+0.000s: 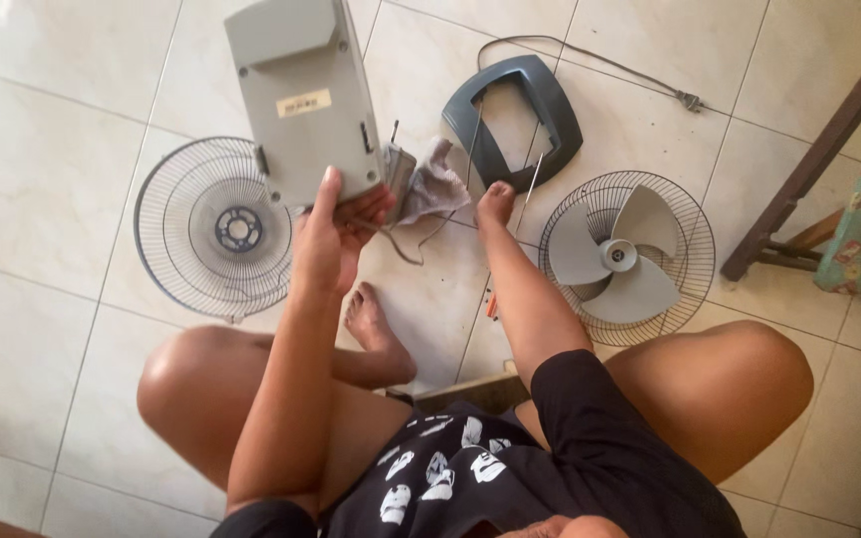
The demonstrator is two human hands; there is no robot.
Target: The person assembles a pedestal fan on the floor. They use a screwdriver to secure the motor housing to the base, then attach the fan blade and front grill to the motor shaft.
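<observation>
Head cam: left hand (336, 224) grips grey fan housing (303, 95); right hand (496, 202) closed by grey cloth (432, 187), blade (615, 254) in grille (695, 244) w/ floor (52, 299) beneath

A pale tiled floor (42, 199) carries everything. At left lies a wire grille (213, 229); at right a second grille (627, 257) holding the blade (612, 255). Farther off sit a grey frame (513, 120), a rag (430, 186) and a cord (590, 58).

Left hand (336, 224) raised, arm stretched forward, fingers and thumb curled tight in a grip. Right hand (495, 202) reaches down to the floor, forearm straight, fingers tucked under.
</observation>
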